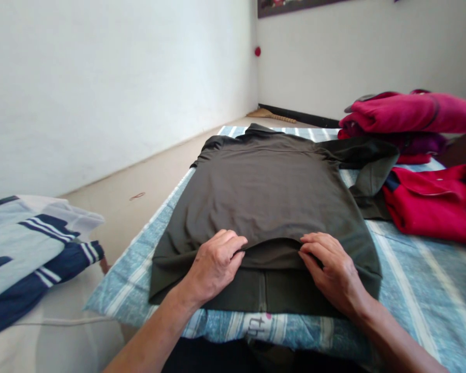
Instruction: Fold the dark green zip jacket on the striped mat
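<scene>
A dark olive long-sleeved shirt (256, 191) lies spread out on a blue and white striped cloth (404, 290), its collar end away from me. My left hand (217, 259) pinches the near hem between thumb and fingers, left of the middle. On the other side my right hand (330, 264) grips the same hem. Between the two hands the edge is lifted in a low arch, and the inside of the lower layer shows beneath it. The right sleeve lies bent out to the side; most of the left one is hidden.
Folded magenta clothes (415, 114) are stacked at the far right, with a red garment (438, 202) in front of them. Grey and navy clothing (34, 248) lies at the left. A white wall (120, 77) runs along the left beyond the pale floor (120, 207).
</scene>
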`<state>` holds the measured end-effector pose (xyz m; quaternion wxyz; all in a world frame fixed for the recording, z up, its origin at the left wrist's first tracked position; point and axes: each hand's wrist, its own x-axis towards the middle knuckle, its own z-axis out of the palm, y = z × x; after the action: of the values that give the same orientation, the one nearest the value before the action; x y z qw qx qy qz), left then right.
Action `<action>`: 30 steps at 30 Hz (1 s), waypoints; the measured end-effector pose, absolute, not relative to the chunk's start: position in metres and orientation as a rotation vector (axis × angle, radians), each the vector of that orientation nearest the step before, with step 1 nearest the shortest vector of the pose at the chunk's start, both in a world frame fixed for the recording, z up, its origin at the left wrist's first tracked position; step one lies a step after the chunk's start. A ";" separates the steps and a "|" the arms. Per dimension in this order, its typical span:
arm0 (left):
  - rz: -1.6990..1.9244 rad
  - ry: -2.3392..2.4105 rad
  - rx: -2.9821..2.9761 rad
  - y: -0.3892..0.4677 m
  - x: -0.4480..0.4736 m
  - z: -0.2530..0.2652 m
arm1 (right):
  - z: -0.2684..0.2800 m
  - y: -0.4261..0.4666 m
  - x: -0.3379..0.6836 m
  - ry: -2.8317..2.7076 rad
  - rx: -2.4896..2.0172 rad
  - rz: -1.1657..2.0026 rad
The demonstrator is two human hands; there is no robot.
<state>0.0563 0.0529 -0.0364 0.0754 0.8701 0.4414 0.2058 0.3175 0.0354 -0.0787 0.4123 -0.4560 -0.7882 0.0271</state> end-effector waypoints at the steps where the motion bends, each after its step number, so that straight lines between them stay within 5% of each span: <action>1: 0.615 1.296 2.632 0.050 0.056 -0.033 | -0.076 0.032 0.319 -1.991 -1.112 0.080; 14: 0.108 1.078 2.702 0.011 0.044 -0.014 | -0.055 -0.029 0.325 -2.114 -0.812 0.041; 30: 0.101 1.097 2.688 0.003 0.042 -0.023 | -0.065 -0.036 0.324 -2.077 -0.851 0.015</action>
<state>0.0421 0.0031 -0.0229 0.1180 0.9188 0.3750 0.0347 0.3243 -0.0363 -0.0651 0.4338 -0.3418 -0.8337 0.0059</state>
